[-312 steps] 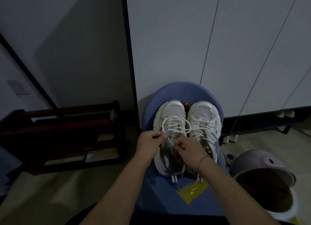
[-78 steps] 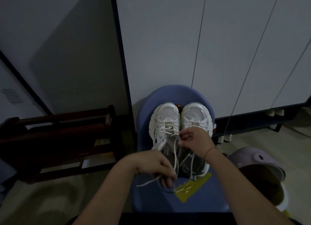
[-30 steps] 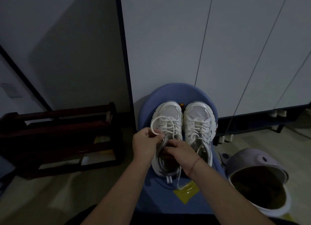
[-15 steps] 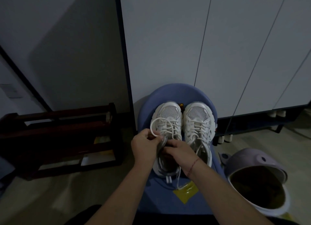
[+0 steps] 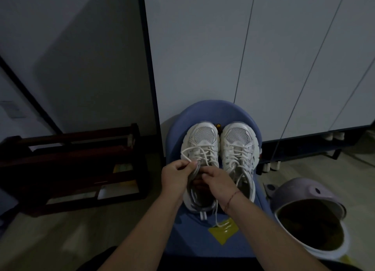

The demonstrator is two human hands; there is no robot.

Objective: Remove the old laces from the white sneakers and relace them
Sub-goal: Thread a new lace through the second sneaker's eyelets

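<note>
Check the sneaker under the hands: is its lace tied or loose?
Loose: the lace loops slack over the sneaker, pinched by the left hand; no bow shows.

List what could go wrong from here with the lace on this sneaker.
1. The left hand pinches a lace loop lying over slack crossings; a hard pull may knot them.
2. The loose lace end trails off the heel of the sneaker and could snag.
3. Dim light may hide an eyelet.

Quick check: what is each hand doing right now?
Left hand: pinching the lace of the left sneaker.
Right hand: fingers curled at that sneaker's opening; grip hidden, cannot tell.
</note>
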